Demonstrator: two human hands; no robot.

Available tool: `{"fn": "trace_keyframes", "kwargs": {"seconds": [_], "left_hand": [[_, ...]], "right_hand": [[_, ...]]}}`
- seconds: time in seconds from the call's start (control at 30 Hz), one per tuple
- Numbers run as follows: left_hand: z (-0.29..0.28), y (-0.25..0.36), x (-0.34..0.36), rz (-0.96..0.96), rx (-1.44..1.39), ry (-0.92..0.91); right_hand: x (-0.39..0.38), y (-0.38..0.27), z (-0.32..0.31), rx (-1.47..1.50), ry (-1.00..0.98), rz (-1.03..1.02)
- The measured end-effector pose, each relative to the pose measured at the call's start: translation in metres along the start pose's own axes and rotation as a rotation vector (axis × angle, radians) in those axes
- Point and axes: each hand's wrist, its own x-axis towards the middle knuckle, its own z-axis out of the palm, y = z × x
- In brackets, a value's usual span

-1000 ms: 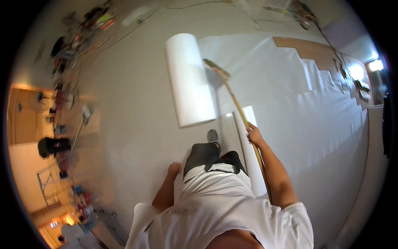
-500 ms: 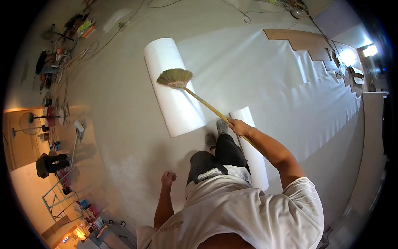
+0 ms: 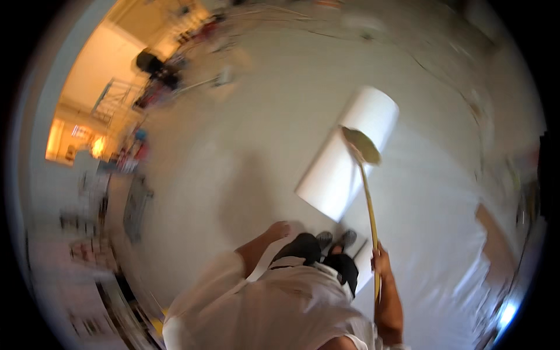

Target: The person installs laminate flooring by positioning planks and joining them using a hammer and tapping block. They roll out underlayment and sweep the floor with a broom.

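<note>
My right hand (image 3: 381,262) is wrapped around the thin yellow handle of a broom (image 3: 368,195). Its fan-shaped straw head is raised and overlaps the thick white roll (image 3: 373,108) in the picture; whether the two touch I cannot tell. My left hand (image 3: 279,230) hangs beside my left leg, away from the broom, its fingers smeared by motion. A second, narrower white roll (image 3: 364,266) is partly hidden behind my right hand and leg.
Pale sheeting (image 3: 437,251) covers the floor on the right, with brown boards (image 3: 493,233) beyond it. At the far left, another person (image 3: 156,67) is near a long-handled tool (image 3: 204,83), a metal frame (image 3: 114,96) and clutter. Cables cross the far floor.
My view has swung to the left, so the rolls and sheeting appear farther right and the lit doorway higher. The broom stays in my right hand, its handle now more upright in the picture.
</note>
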Motion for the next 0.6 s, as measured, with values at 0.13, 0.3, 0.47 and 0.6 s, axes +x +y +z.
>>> {"fn": "trace_keyframes", "kwargs": {"seconds": [0.13,0.3,0.47,0.6], "left_hand": [[0.02,0.031,0.007,-0.605,-0.283,0.115],[0.006,0.126,0.042,-0.955,-0.6,0.033],[0.031,0.189,-0.009,-1.001,-0.55,-0.008],[0.01,0.24,-0.031,-1.41,-0.793,0.056]], "right_hand": [[0.0,0.003,0.001,0.119,-0.095,0.051],[-0.012,0.003,-0.034,0.103,-0.143,0.116],[-0.021,-0.008,-0.045,-0.025,-0.211,0.119],[-0.056,-0.008,-0.043,-0.11,-0.239,0.069]]}}
